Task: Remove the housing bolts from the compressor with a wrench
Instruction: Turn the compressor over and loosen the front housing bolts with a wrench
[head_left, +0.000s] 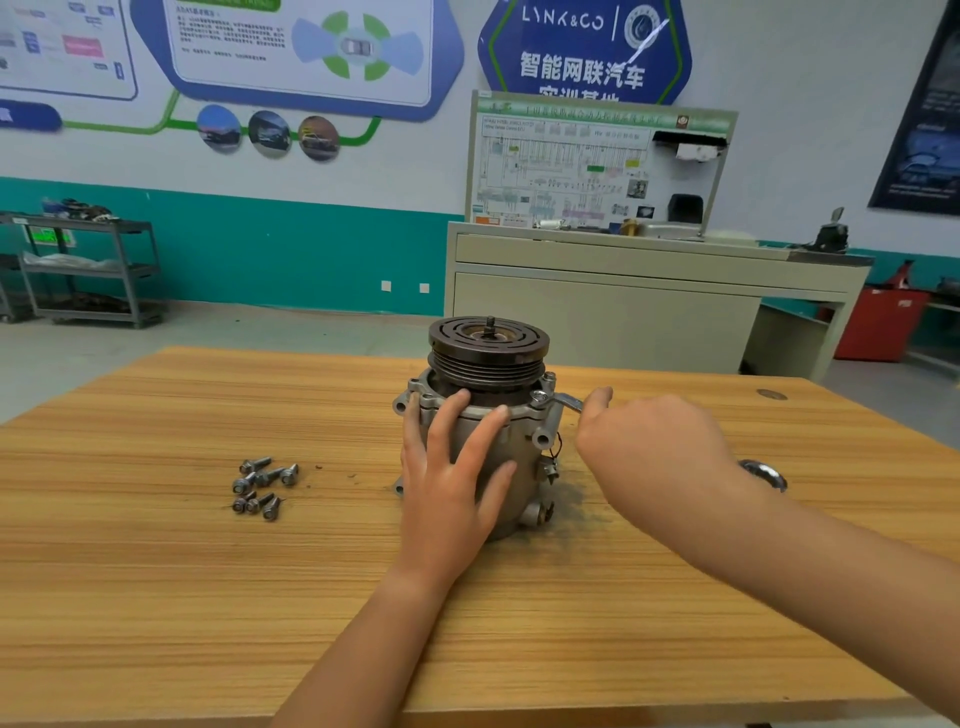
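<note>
Grey compressor (527, 462) stands upright on the surface (156, 571), left hand (447, 483) spread flat against its housing, right hand (654, 447) clenched round the wrench (569, 401) whose ring sits on a bolt (538, 398) just beyond the thumb; a hard pull could slip the ring or tip the unclamped body.

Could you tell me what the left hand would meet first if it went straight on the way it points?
Probably the pulley: the left hand lies flat on the compressor, fingertips just short of its grooved rim, though depth is unclear.
</note>
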